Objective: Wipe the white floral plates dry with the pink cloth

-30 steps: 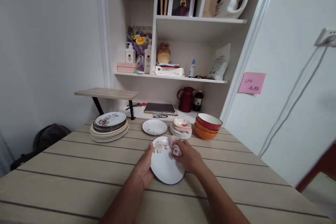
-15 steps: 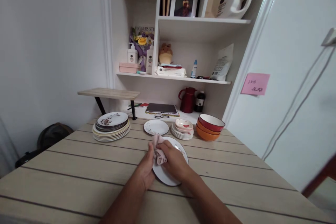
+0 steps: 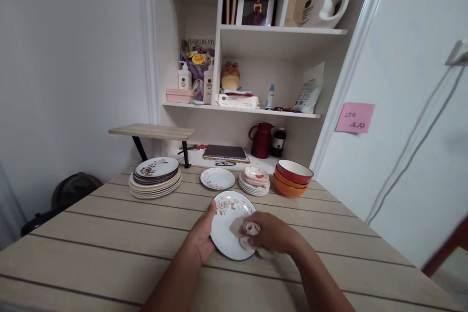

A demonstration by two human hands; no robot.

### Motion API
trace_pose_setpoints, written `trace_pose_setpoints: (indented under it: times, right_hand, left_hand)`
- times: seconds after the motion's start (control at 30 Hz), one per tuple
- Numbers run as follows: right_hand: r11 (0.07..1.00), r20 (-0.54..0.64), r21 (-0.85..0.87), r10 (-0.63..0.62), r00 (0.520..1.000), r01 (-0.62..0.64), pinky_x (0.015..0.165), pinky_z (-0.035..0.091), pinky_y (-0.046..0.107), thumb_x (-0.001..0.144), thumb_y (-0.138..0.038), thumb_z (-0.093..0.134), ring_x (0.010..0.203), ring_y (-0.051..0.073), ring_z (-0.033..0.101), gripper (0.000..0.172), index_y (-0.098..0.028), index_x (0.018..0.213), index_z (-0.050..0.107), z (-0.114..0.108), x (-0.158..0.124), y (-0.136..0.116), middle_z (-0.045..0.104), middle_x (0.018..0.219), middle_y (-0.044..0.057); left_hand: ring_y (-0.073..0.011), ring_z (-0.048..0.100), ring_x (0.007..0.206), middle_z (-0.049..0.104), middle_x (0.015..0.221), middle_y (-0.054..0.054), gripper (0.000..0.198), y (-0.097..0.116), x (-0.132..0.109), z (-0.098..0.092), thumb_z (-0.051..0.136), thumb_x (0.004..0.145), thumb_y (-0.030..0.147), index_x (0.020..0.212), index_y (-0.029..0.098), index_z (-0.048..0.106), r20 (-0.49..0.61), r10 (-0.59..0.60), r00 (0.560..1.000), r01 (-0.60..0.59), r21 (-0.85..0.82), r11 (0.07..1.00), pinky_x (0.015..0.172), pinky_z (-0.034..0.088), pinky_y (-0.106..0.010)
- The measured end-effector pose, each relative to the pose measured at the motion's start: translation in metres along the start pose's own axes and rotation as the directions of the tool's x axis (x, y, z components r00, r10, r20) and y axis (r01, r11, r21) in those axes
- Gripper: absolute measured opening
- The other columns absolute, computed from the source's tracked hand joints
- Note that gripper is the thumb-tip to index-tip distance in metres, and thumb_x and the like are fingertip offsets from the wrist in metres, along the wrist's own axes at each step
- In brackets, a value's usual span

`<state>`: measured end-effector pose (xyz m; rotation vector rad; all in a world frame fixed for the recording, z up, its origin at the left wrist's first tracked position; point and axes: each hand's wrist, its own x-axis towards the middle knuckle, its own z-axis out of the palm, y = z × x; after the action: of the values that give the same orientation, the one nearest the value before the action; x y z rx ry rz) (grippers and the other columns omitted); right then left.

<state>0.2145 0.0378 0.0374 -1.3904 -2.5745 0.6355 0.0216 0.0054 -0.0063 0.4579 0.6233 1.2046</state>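
A white plate (image 3: 224, 231) with a brown floral pattern and dark rim is held tilted above the table, its face toward me. My left hand (image 3: 203, 234) grips its left edge, thumb on the front and the other fingers behind. Bunched in my right hand (image 3: 274, 234) is a pale pink cloth (image 3: 251, 228), pressed at the lower right of the plate's face. Part of the cloth hangs blurred below that hand. Behind the held plate, another floral plate (image 3: 218, 179) lies flat on the table.
On the slatted table (image 3: 109, 234), a plate stack (image 3: 155, 187) stands left, beside a small raised shelf (image 3: 153, 130). Small dishes (image 3: 254, 185) and stacked bowls (image 3: 292, 180) stand back right. Behind are a red jug (image 3: 261, 140), a dark bottle (image 3: 278, 142) and glasses (image 3: 225, 163).
My right hand has moved the cloth from the plate's upper left to its lower right, uncovering the floral pattern. My left hand keeps its grip on the plate.
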Motion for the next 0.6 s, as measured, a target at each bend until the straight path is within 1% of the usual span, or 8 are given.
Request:
trace_pose_setpoints:
  times: [0.07,0.13,0.2,0.27,0.37,0.47,0.53,0.6]
  right_hand:
    - [0.992,-0.157,-0.045,0.113,0.981,-0.122,0.067,0.04,0.029,0.072,-0.032,0.066,0.087,0.023,0.062,0.025,-0.024,0.095,0.069,0.003,0.007,0.003,0.068,0.099,0.006]
    - [0.973,-0.291,-0.067,0.191,0.937,-0.219,0.066,0.039,0.031,0.079,-0.037,0.059,0.088,0.026,0.062,0.028,-0.02,0.1,0.065,0.008,0.017,0.002,0.064,0.106,0.011]
    - [0.967,-0.363,-0.073,0.201,0.91,-0.243,0.065,0.037,0.03,0.083,-0.03,0.053,0.09,0.025,0.061,0.027,-0.02,0.106,0.061,0.013,0.026,-0.003,0.06,0.112,0.012]
    - [0.974,-0.404,-0.077,0.164,0.9,-0.212,0.066,0.037,0.029,0.082,-0.019,0.05,0.093,0.023,0.06,0.029,-0.021,0.11,0.058,0.016,0.035,-0.011,0.056,0.118,0.011]
    - [0.993,-0.415,-0.078,0.052,0.909,-0.092,0.07,0.038,0.027,0.08,-0.014,0.051,0.096,0.02,0.058,0.032,-0.025,0.11,0.057,0.022,0.04,-0.027,0.055,0.12,0.006]
    - [0.984,-0.38,-0.049,-0.179,0.907,0.174,0.077,0.04,0.026,0.077,-0.013,0.054,0.097,0.018,0.057,0.03,-0.023,0.105,0.058,0.029,0.037,-0.04,0.058,0.113,0.005]
    - [0.94,-0.323,-0.02,-0.329,0.887,0.341,0.079,0.041,0.027,0.075,-0.013,0.056,0.096,0.019,0.056,0.029,-0.022,0.103,0.059,0.033,0.03,-0.044,0.06,0.107,0.006]
    - [0.905,-0.216,0.011,-0.414,0.884,0.426,0.08,0.042,0.028,0.072,-0.017,0.062,0.094,0.019,0.057,0.027,-0.022,0.099,0.062,0.033,0.021,-0.041,0.062,0.104,0.005]
  left_hand:
    - [-0.0285,0.065,0.105,0.067,0.117,-0.017,0.06,-0.001,-0.001,0.002,0.056,0.086,0.049,0.133,0.012,0.05,-0.043,0.04,0.998,-0.039,0.026,0.999,0.096,0.046,-0.04]
    - [-0.0277,0.066,0.103,0.067,0.118,-0.016,0.057,-0.002,-0.004,0.007,0.061,0.085,0.044,0.132,0.014,0.051,-0.077,0.092,0.993,-0.088,0.053,0.995,0.095,0.047,-0.039]
    - [-0.0267,0.067,0.102,0.067,0.118,-0.015,0.054,-0.003,-0.006,0.01,0.063,0.084,0.04,0.13,0.015,0.053,-0.077,0.129,0.989,-0.124,0.069,0.99,0.094,0.048,-0.038]
    - [-0.0261,0.067,0.101,0.068,0.117,-0.015,0.052,-0.004,-0.006,0.012,0.064,0.084,0.039,0.129,0.015,0.054,-0.058,0.145,0.988,-0.14,0.077,0.987,0.093,0.048,-0.037]
    - [-0.0264,0.067,0.1,0.069,0.113,-0.015,0.055,-0.005,-0.004,0.011,0.061,0.084,0.046,0.13,0.015,0.053,-0.021,0.116,0.993,-0.114,0.086,0.99,0.093,0.048,-0.037]
    - [-0.0272,0.067,0.101,0.07,0.111,-0.015,0.063,-0.005,-0.002,0.008,0.054,0.084,0.057,0.13,0.015,0.053,0.001,0.066,0.998,-0.066,0.081,0.995,0.093,0.048,-0.039]
    - [-0.0276,0.066,0.103,0.07,0.11,-0.016,0.067,-0.005,-0.002,0.006,0.051,0.083,0.062,0.128,0.013,0.055,0.001,0.052,0.999,-0.052,0.076,0.996,0.093,0.047,-0.038]
    - [-0.0286,0.066,0.104,0.07,0.109,-0.017,0.071,-0.004,-0.003,0.005,0.047,0.082,0.065,0.126,0.01,0.056,0.004,0.015,1.0,-0.015,0.078,0.997,0.093,0.047,-0.039]
